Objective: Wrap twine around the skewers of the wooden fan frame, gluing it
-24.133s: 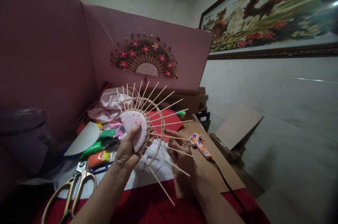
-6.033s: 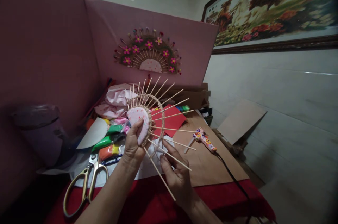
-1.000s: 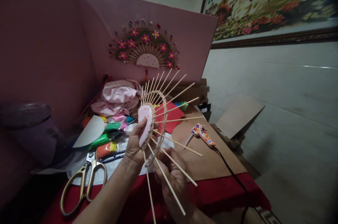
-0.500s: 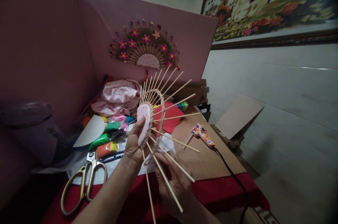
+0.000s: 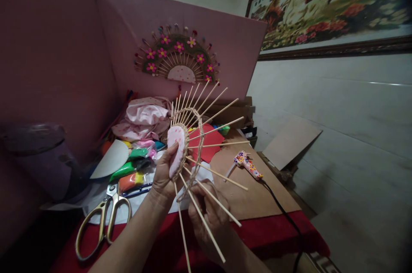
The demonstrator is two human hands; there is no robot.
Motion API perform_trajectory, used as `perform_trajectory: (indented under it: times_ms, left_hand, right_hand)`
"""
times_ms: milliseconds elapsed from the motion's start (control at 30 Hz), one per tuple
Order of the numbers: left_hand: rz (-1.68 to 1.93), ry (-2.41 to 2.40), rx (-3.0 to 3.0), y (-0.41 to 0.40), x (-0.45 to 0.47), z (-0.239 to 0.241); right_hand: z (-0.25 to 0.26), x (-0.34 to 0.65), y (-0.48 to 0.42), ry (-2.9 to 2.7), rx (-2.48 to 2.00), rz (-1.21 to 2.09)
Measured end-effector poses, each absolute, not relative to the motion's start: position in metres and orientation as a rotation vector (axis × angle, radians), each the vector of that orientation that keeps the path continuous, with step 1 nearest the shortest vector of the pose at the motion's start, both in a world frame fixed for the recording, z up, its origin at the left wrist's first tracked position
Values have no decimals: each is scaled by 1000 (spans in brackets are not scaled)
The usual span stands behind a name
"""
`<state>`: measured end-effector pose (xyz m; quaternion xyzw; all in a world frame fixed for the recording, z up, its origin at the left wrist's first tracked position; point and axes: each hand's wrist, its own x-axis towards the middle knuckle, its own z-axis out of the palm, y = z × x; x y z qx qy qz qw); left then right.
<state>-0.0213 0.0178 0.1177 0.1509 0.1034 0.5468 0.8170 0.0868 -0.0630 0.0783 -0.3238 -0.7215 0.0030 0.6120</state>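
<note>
My left hand (image 5: 165, 170) is closed on the half-round base (image 5: 176, 138) of a stick fan, thumb on its pink spotted fabric. Thin wooden sticks (image 5: 219, 175) spread out from the base towards the right, top and bottom. A braided cord (image 5: 201, 140) runs in an arc across the sticks, and another braid edges the base. Behind the lower sticks, my right hand (image 5: 209, 210) has its fingers bent and pinched at the lower part of the cord arc. The sticks partly hide those fingertips.
Gold-handled scissors (image 5: 104, 221) lie at left, near colourful clay packets (image 5: 128, 178) and a white half-disc (image 5: 111, 161). A corded flowered glue gun (image 5: 247, 165) rests on brown board (image 5: 254, 200) at right. A finished flowered fan (image 5: 180, 56) hangs on the pink panel behind.
The fan has turned slightly, its right-hand stick tips moving a little to the right. My right hand has shifted slightly at the lower cord. My left hand keeps its hold.
</note>
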Motion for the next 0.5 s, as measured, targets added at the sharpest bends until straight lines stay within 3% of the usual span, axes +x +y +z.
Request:
perform_trajectory:
  times_ms: [267,500]
  left_hand:
    - [1162,254,287,13,-20,122]
    - [1113,214,340,14,-20,119]
  right_hand:
    - [95,78,-80,-780,-621,1638]
    - [101,85,-82,-331,-325,2106]
